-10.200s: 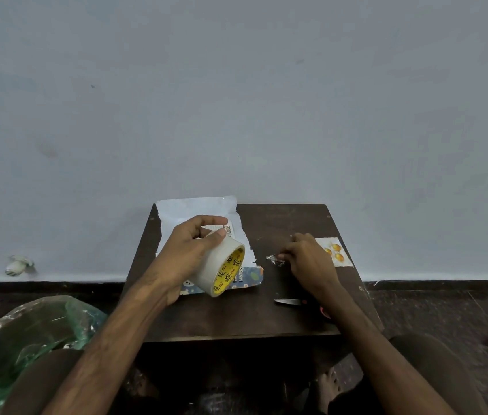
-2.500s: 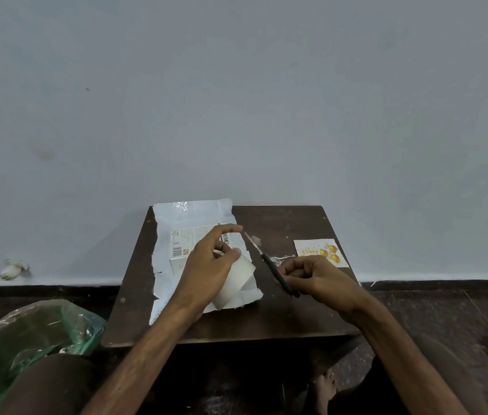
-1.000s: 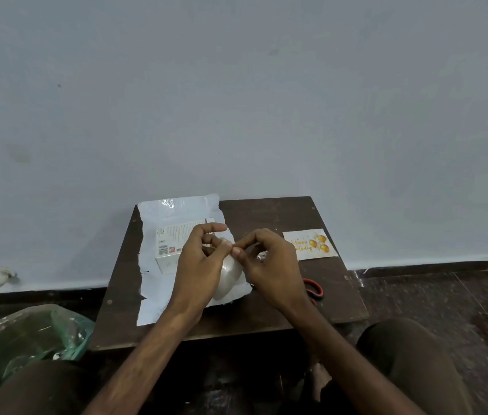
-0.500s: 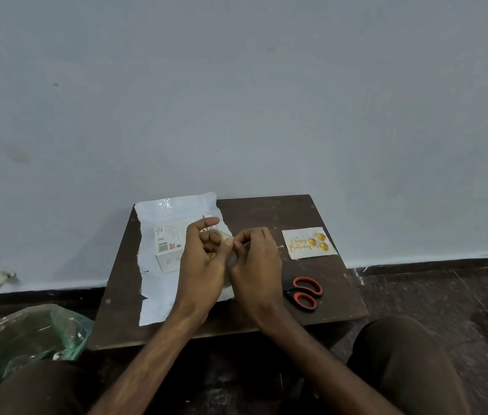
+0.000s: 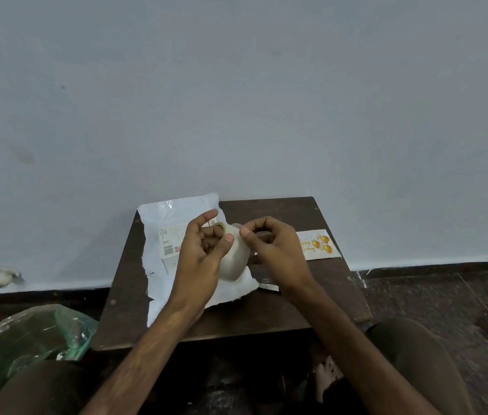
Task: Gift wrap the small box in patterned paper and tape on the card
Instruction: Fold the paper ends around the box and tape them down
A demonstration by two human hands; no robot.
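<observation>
My left hand (image 5: 200, 253) grips a whitish roll of tape (image 5: 235, 259) above the small dark table (image 5: 266, 319), thumb on the roll's outer face. My right hand (image 5: 272, 247) is beside it, thumb and forefinger pinching at the tape on the roll's upper edge. Under my left hand lies the small white box (image 5: 170, 244), printed with text and a barcode, on wrapping paper (image 5: 173, 214) that shows its white back. The birthday card (image 5: 317, 244) with gold balloons lies at the table's right edge.
A green plastic bag (image 5: 21, 342) sits on the floor at the left. A grey wall rises right behind the table. A scrap of paper (image 5: 268, 286) lies under my right wrist. The scissors are hidden. My knees frame the table's near edge.
My hands have lifted slightly and drawn a little apart, with more of the roll showing between them. My right forearm now hides the scissors that were in view half a second ago.
</observation>
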